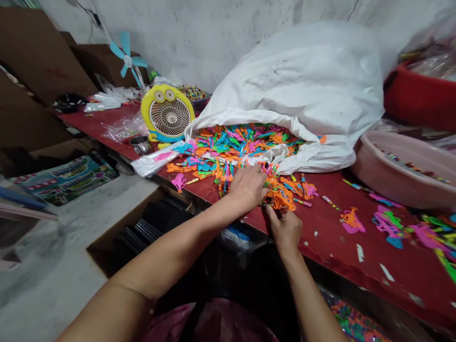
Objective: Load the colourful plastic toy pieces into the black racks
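A heap of small flat plastic pieces in orange, pink, blue and green lies along the front of the table. My left hand rests on the heap, its fingers bent down around some of the pieces and the fingertips partly hidden. Close by on the right, at the table's front edge, my right hand is closed with its thumb against curled fingers. Orange plastic pieces touch its fingers, but what it grips is hidden. Behind both hands, a large white sack lies on its side, with more such pieces spilling from its mouth.
A pink basin and a red tub stand to the right. On the left are a yellow fan, a metal cup and clear plastic bags. Below the red table sits an open carton with black items.
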`<state>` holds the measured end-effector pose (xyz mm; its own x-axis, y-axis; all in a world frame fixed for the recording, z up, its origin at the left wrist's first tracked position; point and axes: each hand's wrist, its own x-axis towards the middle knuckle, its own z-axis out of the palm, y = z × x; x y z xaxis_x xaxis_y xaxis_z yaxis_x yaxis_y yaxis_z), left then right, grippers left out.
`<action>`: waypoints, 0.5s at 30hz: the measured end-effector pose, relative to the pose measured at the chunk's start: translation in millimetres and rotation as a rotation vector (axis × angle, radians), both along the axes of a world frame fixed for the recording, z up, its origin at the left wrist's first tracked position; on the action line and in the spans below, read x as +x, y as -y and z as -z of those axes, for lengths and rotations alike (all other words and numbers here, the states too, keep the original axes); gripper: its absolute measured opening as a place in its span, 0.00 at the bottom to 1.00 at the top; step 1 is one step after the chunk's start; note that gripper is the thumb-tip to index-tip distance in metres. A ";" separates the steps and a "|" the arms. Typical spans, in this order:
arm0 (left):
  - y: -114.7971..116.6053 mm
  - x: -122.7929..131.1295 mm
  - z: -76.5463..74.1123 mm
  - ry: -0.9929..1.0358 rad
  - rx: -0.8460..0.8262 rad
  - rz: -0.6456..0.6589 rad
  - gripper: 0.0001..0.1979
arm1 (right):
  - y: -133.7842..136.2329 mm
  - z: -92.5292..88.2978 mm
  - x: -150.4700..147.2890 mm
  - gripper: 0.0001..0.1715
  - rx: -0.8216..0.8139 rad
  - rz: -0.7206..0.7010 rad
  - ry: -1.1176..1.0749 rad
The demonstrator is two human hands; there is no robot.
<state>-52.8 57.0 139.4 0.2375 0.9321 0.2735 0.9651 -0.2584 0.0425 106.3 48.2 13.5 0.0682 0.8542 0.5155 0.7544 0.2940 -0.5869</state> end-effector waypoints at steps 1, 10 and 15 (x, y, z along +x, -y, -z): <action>0.2 0.1 -0.3 0.001 0.003 0.000 0.14 | 0.0 0.5 -1.1 0.32 0.022 0.016 0.036; 1.0 -2.7 -4.4 0.034 -0.035 -0.002 0.12 | -5.6 1.3 -14.2 0.34 0.054 0.110 0.199; -0.9 -5.8 -6.6 0.051 -0.069 0.037 0.12 | -6.2 -20.6 -17.4 0.23 -0.224 0.100 0.405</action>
